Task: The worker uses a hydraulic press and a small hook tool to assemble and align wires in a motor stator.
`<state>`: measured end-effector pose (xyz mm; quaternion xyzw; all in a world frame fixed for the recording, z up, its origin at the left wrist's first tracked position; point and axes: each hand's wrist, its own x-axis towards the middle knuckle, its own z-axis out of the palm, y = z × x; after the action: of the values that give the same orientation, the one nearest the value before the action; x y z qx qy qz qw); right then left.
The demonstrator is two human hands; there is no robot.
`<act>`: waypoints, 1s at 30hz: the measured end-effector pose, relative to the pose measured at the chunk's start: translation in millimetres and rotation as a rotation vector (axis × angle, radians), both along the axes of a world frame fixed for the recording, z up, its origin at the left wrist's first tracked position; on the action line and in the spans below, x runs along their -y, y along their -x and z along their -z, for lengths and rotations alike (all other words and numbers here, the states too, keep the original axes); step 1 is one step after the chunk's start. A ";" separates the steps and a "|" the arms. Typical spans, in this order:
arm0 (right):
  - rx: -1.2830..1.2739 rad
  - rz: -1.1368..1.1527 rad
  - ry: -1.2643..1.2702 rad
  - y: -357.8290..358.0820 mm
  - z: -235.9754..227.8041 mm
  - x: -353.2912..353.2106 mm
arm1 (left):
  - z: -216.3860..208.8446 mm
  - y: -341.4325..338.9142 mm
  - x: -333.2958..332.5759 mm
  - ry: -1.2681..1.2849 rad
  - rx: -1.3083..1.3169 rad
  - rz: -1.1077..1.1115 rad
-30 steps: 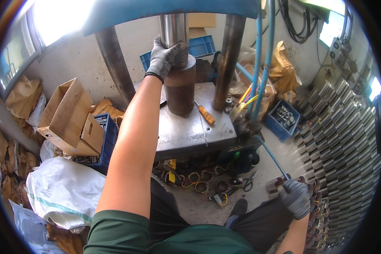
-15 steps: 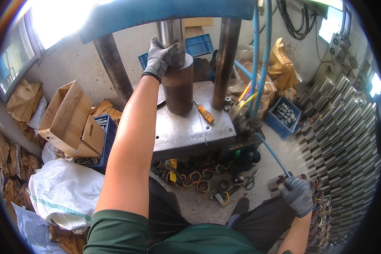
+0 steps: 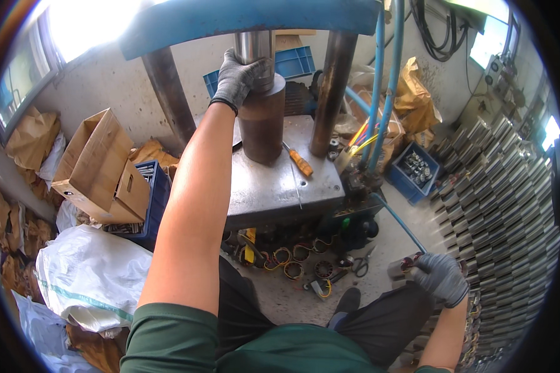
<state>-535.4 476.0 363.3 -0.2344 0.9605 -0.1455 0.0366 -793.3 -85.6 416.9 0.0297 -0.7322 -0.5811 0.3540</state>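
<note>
My left hand (image 3: 238, 78), in a grey knit glove, is wrapped round a shiny metal cylinder (image 3: 253, 46) beneath the blue crossbeam of a press (image 3: 249, 20). That cylinder stands on a thick brown steel cylinder (image 3: 262, 127) resting on the press's metal table (image 3: 255, 198). My right hand (image 3: 442, 278), gloved too, is closed at the lower end of a thin blue lever (image 3: 399, 222); its fingertips are partly hidden. Just left of that hand is a small metal cylindrical part (image 3: 399, 267). A screwdriver with an orange handle (image 3: 301, 163) lies on the press table.
Metal cylinders are stacked in rows (image 3: 498, 217) along the right side. A blue crate of small parts (image 3: 415, 173) sits behind the lever. Wound rings (image 3: 294, 270) and scissors (image 3: 362, 266) lie under the table. Left are a cardboard box (image 3: 99, 171) and a white sack (image 3: 93, 273).
The view has shifted slightly. My right hand has turned a little at the lever's end; my left hand keeps its hold on the shiny cylinder.
</note>
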 end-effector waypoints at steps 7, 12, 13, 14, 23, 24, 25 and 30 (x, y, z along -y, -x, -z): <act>0.071 -0.010 0.023 8.8 -19.9 7.4 | 1.4 -1.3 1.0 -0.042 -0.012 0.001; 0.135 -0.123 -0.258 7.1 -13.2 -6.7 | -1.7 -2.5 -2.9 -0.038 0.028 0.003; 0.159 -0.015 -0.051 5.9 -14.3 -3.4 | -1.8 -3.6 -3.1 -0.022 0.036 -0.018; 0.182 0.095 0.156 5.8 -14.6 -1.6 | -2.1 -4.6 -3.2 -0.021 0.037 -0.021; 0.056 -0.035 0.077 9.9 -13.6 -1.7 | 1.4 -2.1 2.9 0.007 0.016 -0.045; 0.058 -0.032 0.076 9.6 -15.7 -1.4 | 0.4 -4.6 -0.3 -0.005 0.022 -0.031; 0.130 -0.030 0.007 10.4 -18.5 -0.7 | -0.4 -6.7 -3.2 -0.018 0.028 -0.018; 0.078 0.001 0.094 10.7 -16.0 -4.7 | -0.4 -4.2 -1.8 0.010 0.027 -0.035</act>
<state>-546.2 480.8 379.3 -0.2296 0.9505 -0.1995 0.0627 -789.2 -83.7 417.3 0.0484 -0.7393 -0.5706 0.3542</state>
